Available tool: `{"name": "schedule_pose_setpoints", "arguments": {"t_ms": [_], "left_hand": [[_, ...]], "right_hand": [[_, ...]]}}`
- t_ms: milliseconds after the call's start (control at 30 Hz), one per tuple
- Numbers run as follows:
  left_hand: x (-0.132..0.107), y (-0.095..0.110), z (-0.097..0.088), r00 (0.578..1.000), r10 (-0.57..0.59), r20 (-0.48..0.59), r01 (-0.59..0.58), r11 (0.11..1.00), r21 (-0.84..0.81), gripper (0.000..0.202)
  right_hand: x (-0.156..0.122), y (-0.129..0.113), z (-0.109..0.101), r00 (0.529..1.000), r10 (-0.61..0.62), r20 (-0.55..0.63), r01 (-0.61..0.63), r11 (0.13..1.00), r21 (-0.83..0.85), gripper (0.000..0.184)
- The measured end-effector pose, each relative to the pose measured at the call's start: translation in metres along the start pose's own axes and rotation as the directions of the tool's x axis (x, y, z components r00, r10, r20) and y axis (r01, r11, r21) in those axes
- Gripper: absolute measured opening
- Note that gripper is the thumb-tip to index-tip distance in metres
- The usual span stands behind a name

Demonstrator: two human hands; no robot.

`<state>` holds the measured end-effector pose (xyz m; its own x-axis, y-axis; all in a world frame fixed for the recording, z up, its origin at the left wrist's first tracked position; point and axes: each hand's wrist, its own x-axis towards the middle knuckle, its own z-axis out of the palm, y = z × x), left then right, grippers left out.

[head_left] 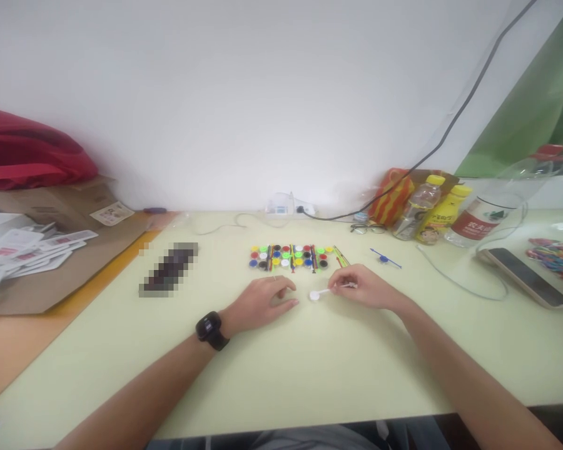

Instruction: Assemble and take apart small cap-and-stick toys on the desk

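Note:
My right hand point(363, 286) pinches a thin white plastic stick point(327, 290), one end of which shows past the fingers. At the stick's other end lies a small white round disc point(314, 295); whether the two are joined I cannot tell. Left of the disc, my left hand point(263, 303) is empty, with thumb and forefinger apart. Just beyond the hands, rows of coloured round discs point(285, 262) alternate with bundles of thin coloured sticks point(313, 257). A few more sticks point(341, 256) lie beside them. Farther right is a blue stick with a blue disc point(385, 259) at its middle.
A phone point(525, 275) and a pile of colourful small pieces point(556, 257) lie at the right. Bottles point(443, 212), a red-yellow bag point(391, 197) and glasses point(368, 229) stand or lie at the back. Left are a blurred dark object point(169, 270) and cardboard with white packets point(32, 247).

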<state>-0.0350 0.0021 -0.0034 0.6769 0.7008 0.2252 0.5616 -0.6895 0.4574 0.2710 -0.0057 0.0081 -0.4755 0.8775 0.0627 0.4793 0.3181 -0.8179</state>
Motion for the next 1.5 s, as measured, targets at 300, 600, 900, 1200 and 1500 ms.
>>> {"name": "schedule_pose_setpoints", "arguments": {"t_ms": [300,600,900,1200,1500], "left_hand": [[0.0,0.004,0.001,0.999,0.039,-0.017,-0.04,0.997,-0.06,0.035],[0.0,0.009,0.003,0.997,0.025,-0.077,-0.033,0.994,-0.103,0.032],[0.004,0.008,0.007,0.997,0.072,-0.041,-0.076,0.993,-0.091,0.023],[0.003,0.009,0.005,0.984,0.174,-0.034,-0.176,0.982,-0.061,0.035],[0.003,0.006,0.008,0.98,0.194,-0.043,-0.196,0.98,-0.041,0.034]], "right_hand": [[0.001,-0.01,0.011,0.999,0.03,-0.024,-0.023,0.965,0.262,0.023],[0.009,-0.013,0.043,0.999,0.027,0.045,-0.045,0.893,0.447,0.03],[0.014,-0.007,0.051,0.996,0.092,0.021,-0.091,0.868,0.489,0.048],[0.014,-0.008,0.053,0.995,0.097,0.01,-0.091,0.888,0.45,0.046],[0.014,-0.007,0.054,0.997,0.071,-0.013,-0.059,0.909,0.412,0.043]]}}
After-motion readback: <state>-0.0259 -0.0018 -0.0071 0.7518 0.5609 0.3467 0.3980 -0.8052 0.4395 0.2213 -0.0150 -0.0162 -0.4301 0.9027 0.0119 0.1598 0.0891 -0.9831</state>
